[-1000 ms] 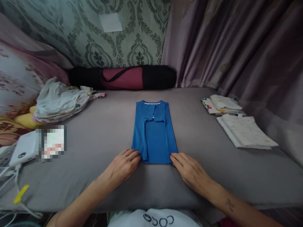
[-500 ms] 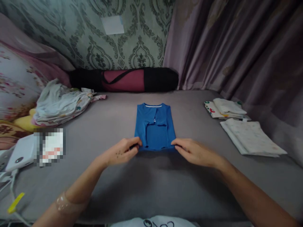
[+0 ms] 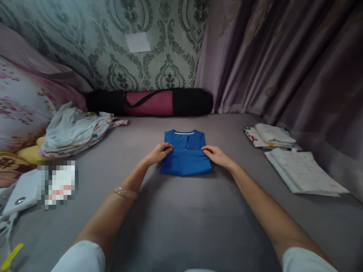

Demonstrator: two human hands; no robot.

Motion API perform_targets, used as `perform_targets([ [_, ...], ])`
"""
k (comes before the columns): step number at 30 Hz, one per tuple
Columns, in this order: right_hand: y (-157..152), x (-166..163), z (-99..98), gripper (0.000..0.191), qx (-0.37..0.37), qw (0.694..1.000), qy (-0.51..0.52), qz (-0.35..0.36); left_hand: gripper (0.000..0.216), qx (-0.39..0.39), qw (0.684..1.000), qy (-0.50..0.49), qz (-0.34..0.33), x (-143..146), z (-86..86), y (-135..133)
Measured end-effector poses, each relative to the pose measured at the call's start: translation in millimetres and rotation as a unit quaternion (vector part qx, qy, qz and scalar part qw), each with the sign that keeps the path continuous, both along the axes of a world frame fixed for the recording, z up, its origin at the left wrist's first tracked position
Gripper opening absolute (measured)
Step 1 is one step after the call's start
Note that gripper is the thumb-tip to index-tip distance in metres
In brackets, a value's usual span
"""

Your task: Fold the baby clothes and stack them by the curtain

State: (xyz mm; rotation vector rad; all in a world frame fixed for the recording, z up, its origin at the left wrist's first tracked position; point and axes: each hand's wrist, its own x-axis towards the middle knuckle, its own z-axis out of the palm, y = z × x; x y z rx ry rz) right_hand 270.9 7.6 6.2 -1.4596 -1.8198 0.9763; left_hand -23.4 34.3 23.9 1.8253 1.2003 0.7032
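Note:
A blue shirt point(image 3: 185, 162) lies on the grey bed sheet point(image 3: 181, 219) in the middle of the view, its collar pointing away from me. The lower part is turned up over the front, so a straight folded edge runs across the shirt below the collar opening. My left hand point(image 3: 159, 153) pinches the left end of the turned-up hem. At the right end, my right hand point(image 3: 217, 155) grips the same hem between thumb and fingers. A bangle circles my left forearm.
Folded cloths point(image 3: 306, 170) lie at the right, with a smaller folded pile point(image 3: 269, 136) behind them. A black and red long bag point(image 3: 150, 102) rests along the wall. Crumpled clothes point(image 3: 76, 128) and a white corded device point(image 3: 25, 192) are at the left.
Both hands have moved away from me, carrying the shirt's bottom hem up and over its front. The lower half is now doubled over. The view has tilted slightly upward.

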Motion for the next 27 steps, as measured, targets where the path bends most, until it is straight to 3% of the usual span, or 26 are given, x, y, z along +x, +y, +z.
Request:
perform_targets([
  [3,-0.2,2.3,-4.9,0.033,-0.015,1.000,0.005,-0.011,0.034,-0.002,0.999,0.020,0.044,1.0,-7.1,-1.1],
  [7,-2.8,5.3,-10.8,0.042,-0.025,0.999,0.038,0.011,0.068,-0.053,0.997,0.018,0.061,-3.8,-5.6,-12.7],
  [10,-6.0,3.5,-13.0,0.042,-0.003,0.996,0.074,-0.052,0.081,-0.098,0.992,-0.042,0.065,-8.5,-4.6,-22.9],
  [14,-27.9,2.7,-0.9,0.029,0.015,0.984,-0.036,-0.172,0.071,-0.099,0.984,-0.037,0.144,-19.1,-5.9,-39.6],
  [18,-65.4,3.7,14.1,0.047,0.007,0.983,-0.148,-0.110,0.054,-0.081,0.985,0.033,0.151,-31.7,-4.9,-62.7],
  [21,-82.9,1.0,10.0,0.041,0.024,0.989,-0.133,-0.066,0.047,-0.103,0.987,0.050,0.114,-33.1,-4.7,-77.7],
  [24,-86.9,-4.1,-1.1,0.029,0.058,0.990,-0.091,-0.088,0.043,-0.120,0.986,0.033,0.113,-27.8,-7.4,-85.0],
  [27,-86.7,-10.5,-4.8,0.033,-0.020,0.993,0.009,-0.116,0.039,-0.122,0.979,-0.026,0.159,-21.4,-9.6,-86.7],
])
